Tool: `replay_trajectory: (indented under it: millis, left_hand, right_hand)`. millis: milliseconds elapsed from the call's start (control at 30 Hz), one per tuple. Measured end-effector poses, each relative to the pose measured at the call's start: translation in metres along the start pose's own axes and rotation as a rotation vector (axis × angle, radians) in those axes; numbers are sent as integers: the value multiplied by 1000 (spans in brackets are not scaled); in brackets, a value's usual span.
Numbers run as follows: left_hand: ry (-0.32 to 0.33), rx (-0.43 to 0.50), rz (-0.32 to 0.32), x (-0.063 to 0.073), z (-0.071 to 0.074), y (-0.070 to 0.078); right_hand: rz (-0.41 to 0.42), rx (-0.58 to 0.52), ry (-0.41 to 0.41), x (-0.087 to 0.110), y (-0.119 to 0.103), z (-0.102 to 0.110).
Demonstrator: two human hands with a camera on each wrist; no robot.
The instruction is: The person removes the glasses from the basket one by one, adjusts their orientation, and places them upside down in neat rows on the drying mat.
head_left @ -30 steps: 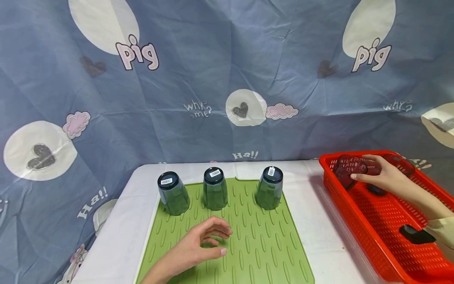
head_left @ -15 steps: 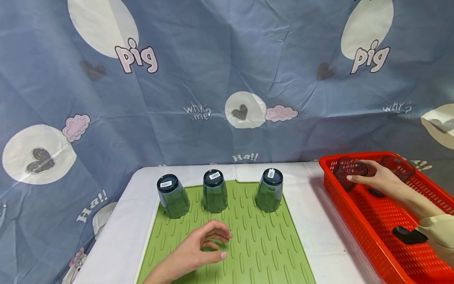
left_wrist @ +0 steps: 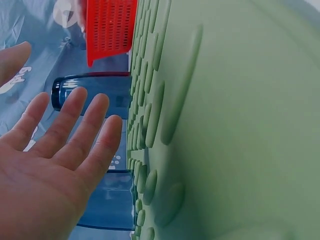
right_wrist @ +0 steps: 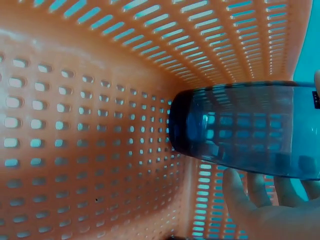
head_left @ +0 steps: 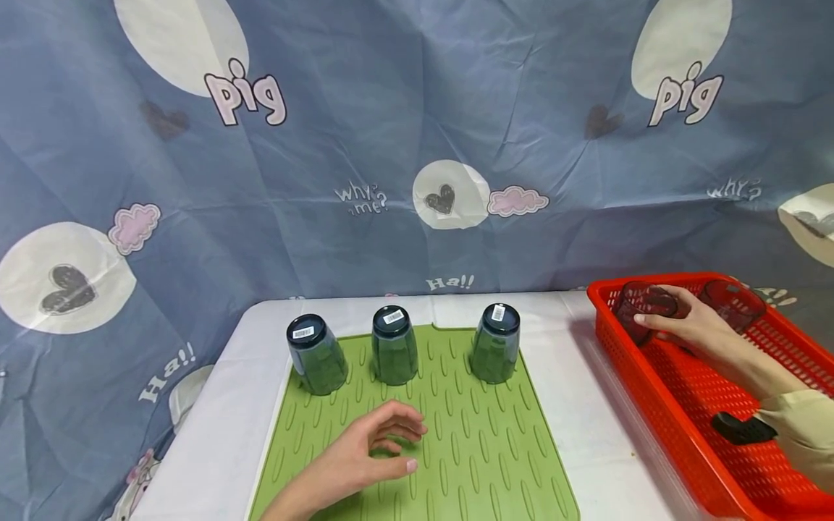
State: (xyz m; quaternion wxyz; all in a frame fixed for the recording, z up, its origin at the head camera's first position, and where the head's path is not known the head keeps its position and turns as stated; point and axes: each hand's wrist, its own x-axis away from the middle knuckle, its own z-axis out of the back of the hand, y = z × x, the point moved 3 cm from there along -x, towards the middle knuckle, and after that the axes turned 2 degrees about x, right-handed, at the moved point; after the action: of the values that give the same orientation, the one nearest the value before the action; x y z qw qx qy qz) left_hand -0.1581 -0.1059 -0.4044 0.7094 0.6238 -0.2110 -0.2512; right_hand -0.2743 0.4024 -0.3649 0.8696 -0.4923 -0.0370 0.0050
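Observation:
In the red basket's far left corner, my right hand (head_left: pixel 700 322) holds a dark tinted drinking glass (head_left: pixel 630 311), its thumb on the near side. The right wrist view has the fingers (right_wrist: pixel 240 195) along that glass (right_wrist: pixel 240 132), whose thick base is toward the basket's perforated surface. My left hand (head_left: pixel 365 449) hovers over the green mat, fingers loosely bent, holding nothing; its palm shows in the left wrist view. Upside-down glasses stand in a row along the mat's back: a left glass (head_left: pixel 317 356), a middle glass (head_left: pixel 394 347) and a right glass (head_left: pixel 495 346).
The green ridged mat (head_left: pixel 469 449) lies on a white-covered table (head_left: pixel 596 427). At right is the red perforated basket (head_left: pixel 658 405), with another tinted glass (head_left: pixel 733 302) in its far right corner. A black object (head_left: pixel 743 428) is by the right sleeve. A printed blue cloth (head_left: pixel 365 108) hangs behind.
My right hand has shifted slightly left and closed in around the glass in the basket. The right forearm and sleeve have come further left. My left hand has hardly moved.

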Motion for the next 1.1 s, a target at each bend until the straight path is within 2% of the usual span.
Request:
replay_trajectory:
  millis: [233,533,767,1033,1100]
  left_hand:
    - [1,-23,-20,-1,1,1]
    - [4,-35,-8,-2,0,5]
    - [2,-29,-11,-2,0,5]
    - [7,-34,0,0,0,5]
    - [8,-38,0,1,0,5]
  right_hand:
    - [25,62,39,1,-1,1]
    - [41,-61,46,1,-3,1]
    - [14,-15,83,4,-4,3]
    - [17,-118,55,5,-6,1]
    - [3,-108,65,5,-6,1]
